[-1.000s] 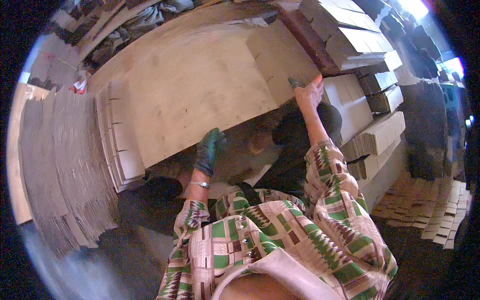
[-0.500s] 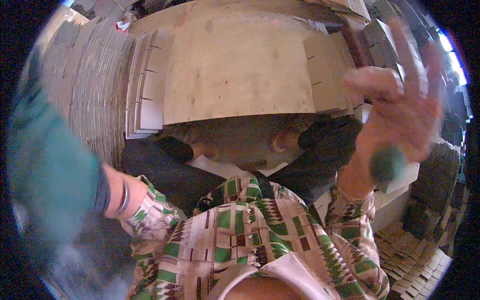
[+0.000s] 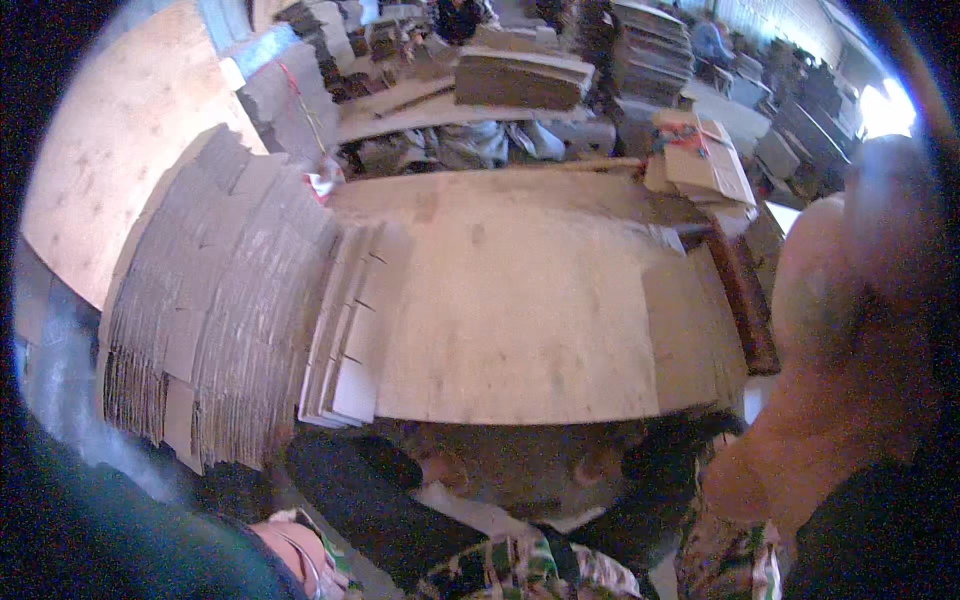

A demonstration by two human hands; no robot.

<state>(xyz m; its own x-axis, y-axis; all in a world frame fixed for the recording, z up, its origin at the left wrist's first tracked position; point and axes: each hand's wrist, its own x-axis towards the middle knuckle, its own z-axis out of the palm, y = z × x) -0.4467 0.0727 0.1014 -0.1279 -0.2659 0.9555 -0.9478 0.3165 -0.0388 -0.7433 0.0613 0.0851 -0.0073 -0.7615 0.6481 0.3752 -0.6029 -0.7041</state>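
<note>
My right hand (image 3: 850, 300) is raised at the right rim, large and blurred close to the camera; its fingers cannot be made out. At the lower left, the wrist (image 3: 295, 555) of my left arm shows a band, and the rest of my left hand is a dark green, glove-like blur (image 3: 70, 520) with fingers hidden. Both hands are apart from the plywood board (image 3: 520, 320) in front of me. Slotted cardboard sheets (image 3: 352, 385) lean along its left side, and more cardboard (image 3: 690, 330) lies on its right side.
Tall stacks of cardboard pieces (image 3: 230, 320) stand left of the board. A large wooden panel (image 3: 130, 150) rises behind them. Farther off are a flat cardboard bundle (image 3: 525, 80), a tied bundle (image 3: 705, 165) and a person (image 3: 710, 40). My dark-trousered legs (image 3: 370, 520) flank the board's near edge.
The view has tilted up, bringing the far stacks into sight. My right hand has come nearer the camera at the right rim. My left hand now shows lower in the picture.
</note>
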